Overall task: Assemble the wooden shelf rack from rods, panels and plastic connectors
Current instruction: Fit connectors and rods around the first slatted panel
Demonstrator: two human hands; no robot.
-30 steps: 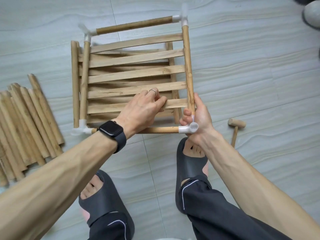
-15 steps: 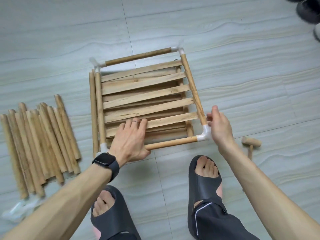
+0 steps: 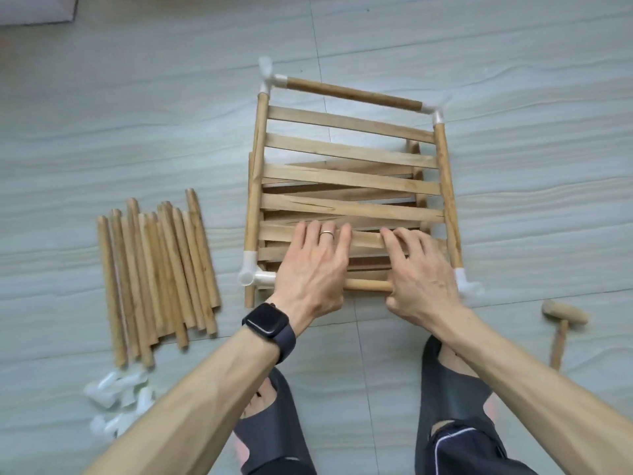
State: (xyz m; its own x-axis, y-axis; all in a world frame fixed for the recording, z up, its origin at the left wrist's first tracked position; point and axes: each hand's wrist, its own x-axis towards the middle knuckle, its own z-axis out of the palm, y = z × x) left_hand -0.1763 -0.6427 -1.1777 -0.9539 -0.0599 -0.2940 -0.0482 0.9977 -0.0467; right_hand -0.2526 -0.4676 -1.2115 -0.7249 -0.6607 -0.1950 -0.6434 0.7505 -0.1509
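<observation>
Right hand point(image 3: 421, 269) has left the near-R corner connector point(image 3: 467, 286) and now lies flat on the nearest slat point(image 3: 366, 240) beside the left hand point(image 3: 315, 265). Both have fingers straight and grip nothing, tho the R fingertips look blurred. The rack frame point(image 3: 352, 94) lies on the floor point(image 3: 137, 114), w/ loose rods point(image 3: 154, 269) and spare connectors point(image 3: 116, 399) to its left and the mallet point(image 3: 563, 320) to its right.
</observation>
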